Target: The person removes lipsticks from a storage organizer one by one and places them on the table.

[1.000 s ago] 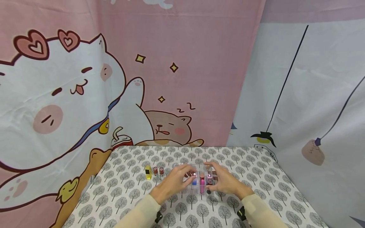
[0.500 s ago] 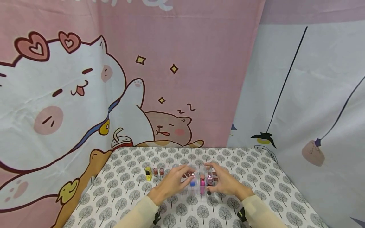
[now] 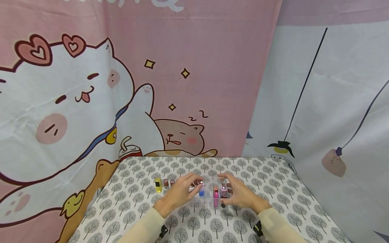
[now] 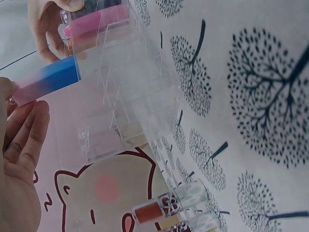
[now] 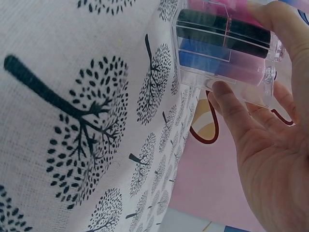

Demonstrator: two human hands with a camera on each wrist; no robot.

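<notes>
With thumb and fingers, my left hand (image 3: pixel 180 192) pinches a square lipstick tube (image 4: pixel 60 76) that fades from pink to blue. The tube's blue end hangs over the left part of a clear plastic organizer (image 4: pixel 140 87), close to its compartments. My right hand (image 3: pixel 241 194) grips the organizer's right side, thumb at the near edge and fingers at the far side. Inside, on the right, stand a bright pink tube (image 3: pixel 216 199), a dark tube (image 5: pixel 222 29) and another blue-and-pink tube (image 5: pixel 212 60).
Left of the organizer, a yellow tube with a black panel (image 3: pixel 158 185) stands beside two clear tubes with reddish tops (image 3: pixel 165 183). A tree-print cloth (image 3: pixel 136 206) covers the table. A cartoon curtain (image 3: pixel 212 84) hangs behind.
My left hand has shifted a little to the left over the organizer, carrying the pink-and-blue lipstick tube. My right hand has kept its place on the organizer's right side.
</notes>
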